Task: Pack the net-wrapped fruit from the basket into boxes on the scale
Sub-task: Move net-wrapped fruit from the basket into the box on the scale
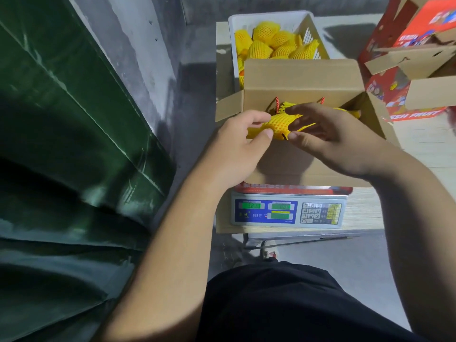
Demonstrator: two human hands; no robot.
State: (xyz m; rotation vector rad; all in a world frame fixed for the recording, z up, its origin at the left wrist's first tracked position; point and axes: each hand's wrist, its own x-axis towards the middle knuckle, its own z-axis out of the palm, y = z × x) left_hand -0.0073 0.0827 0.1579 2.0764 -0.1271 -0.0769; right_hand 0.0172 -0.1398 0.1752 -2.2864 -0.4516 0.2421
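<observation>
Both hands' (240,137) (328,134) grip pinching one net-wrapped fruit (278,123), seemingly above the box (301,80).

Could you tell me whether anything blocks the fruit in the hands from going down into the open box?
Nothing visible does: both hands hold the net-wrapped fruit right over the open box, whose flaps are folded outward.

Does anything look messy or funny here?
Mostly tidy. The yellow foam net held between both hands over the open brown cardboard box looks stretched and floppy, with loose strands sticking out. Whether fruit is inside it cannot be seen.
</observation>
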